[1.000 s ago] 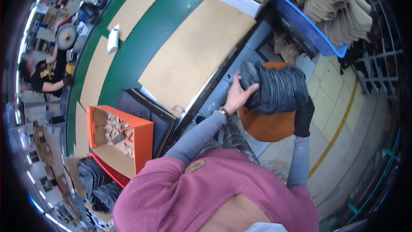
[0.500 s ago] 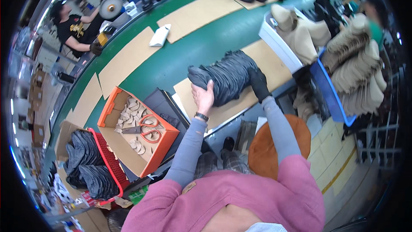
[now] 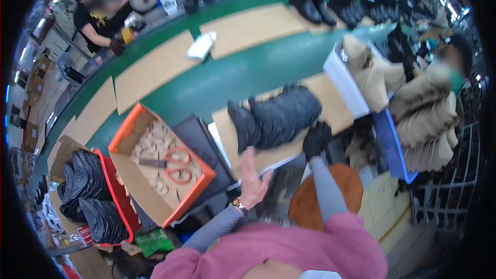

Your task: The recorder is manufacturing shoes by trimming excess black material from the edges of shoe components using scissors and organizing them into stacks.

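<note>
A long stack of black, leather-looking pieces [image 3: 284, 116] lies on its side on a cardboard sheet [image 3: 336, 95] on the bench. My left hand [image 3: 253, 180], bare and with a watch at the wrist, is at the near left end of the stack. Its fingers are stretched and the thumb stands apart; it holds nothing. My right hand [image 3: 316, 142], in a black glove, is beside the stack's near right end. The dark glove is blurred, so how its fingers are bent does not show.
To the left, an orange box [image 3: 194, 196] holds scissors [image 3: 178, 165] and scraps; a red basket [image 3: 111, 191] with black pieces stands beyond. A white bin [image 3: 343, 85] and blue crate [image 3: 395, 147] with beige pieces stand right. A brown stool [image 3: 328, 196] is below. One person works across.
Both hands have let go of the stack and drawn back toward me. The stack now lies flatter on the cardboard, with a gap near its left end. The view has shifted slightly.
</note>
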Tool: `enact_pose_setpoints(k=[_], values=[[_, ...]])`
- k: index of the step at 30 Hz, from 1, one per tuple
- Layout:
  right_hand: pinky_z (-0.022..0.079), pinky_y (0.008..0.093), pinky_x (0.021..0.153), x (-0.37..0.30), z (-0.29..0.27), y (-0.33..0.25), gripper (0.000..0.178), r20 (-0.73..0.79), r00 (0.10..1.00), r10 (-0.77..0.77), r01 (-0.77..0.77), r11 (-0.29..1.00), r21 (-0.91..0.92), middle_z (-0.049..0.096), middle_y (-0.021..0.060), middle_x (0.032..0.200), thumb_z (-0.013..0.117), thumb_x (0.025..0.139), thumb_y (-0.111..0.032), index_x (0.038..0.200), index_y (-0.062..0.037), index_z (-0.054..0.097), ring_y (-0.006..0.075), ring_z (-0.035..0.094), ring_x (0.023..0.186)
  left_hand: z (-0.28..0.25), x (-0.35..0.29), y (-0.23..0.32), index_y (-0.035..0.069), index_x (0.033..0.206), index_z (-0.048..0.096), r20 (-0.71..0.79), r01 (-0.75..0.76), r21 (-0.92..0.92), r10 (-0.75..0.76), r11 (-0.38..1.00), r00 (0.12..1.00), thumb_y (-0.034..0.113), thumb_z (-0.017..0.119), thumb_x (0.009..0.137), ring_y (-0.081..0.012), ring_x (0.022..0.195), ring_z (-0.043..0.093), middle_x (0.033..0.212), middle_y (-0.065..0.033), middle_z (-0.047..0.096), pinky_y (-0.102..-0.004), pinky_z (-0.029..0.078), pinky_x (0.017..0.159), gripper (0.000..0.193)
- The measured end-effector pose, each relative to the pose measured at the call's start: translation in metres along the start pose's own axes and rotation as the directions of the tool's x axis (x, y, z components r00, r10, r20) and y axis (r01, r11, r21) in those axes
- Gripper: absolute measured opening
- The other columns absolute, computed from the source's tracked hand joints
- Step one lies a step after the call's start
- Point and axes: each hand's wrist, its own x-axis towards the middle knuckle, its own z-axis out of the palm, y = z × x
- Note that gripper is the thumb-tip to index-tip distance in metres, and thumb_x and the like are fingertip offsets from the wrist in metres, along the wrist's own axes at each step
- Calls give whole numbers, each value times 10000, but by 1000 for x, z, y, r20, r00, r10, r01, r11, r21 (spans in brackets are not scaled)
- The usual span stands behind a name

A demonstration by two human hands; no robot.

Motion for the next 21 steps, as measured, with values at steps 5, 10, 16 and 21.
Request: enact_pose_setpoints(k=[5,10,16,21], values=[[308,500,1043,18,2,-18,294,-37,989,-146,140,980,-141,549,177,1181,554,826,-180,1065,-13,591,379,441,1177,1,-81,-40,16,1251,522,530,1,-173,92,985,843,178,642,866,-369,1126,501,1192,-181,552,-421,413,985,436],[382,460,919,15,7,-17,236,-68,995,-78,73,994,-80,548,169,1085,547,844,-145,1054,-38,553,366,471,1048,37,-139,-140,-12,1055,647,718,273,195,-326,942,615,52,546,812,-395,973,600,1011,-217,640,-423,489,877,270],[381,461,914,4,7,-25,232,-52,999,-12,9,998,-59,539,182,1050,541,848,-140,1053,-34,518,369,477,1060,102,-204,-161,-13,1228,537,874,381,77,-247,921,418,7,575,753,-381,1079,598,1123,-233,635,-450,475,918,477],[374,469,920,5,15,-14,242,-21,998,-64,62,994,-87,544,202,1047,540,847,-146,1053,-23,509,385,481,1055,186,-250,-168,4,1317,438,824,486,-188,-132,853,551,168,696,790,-418,1087,584,1162,-260,601,-474,475,923,610]])
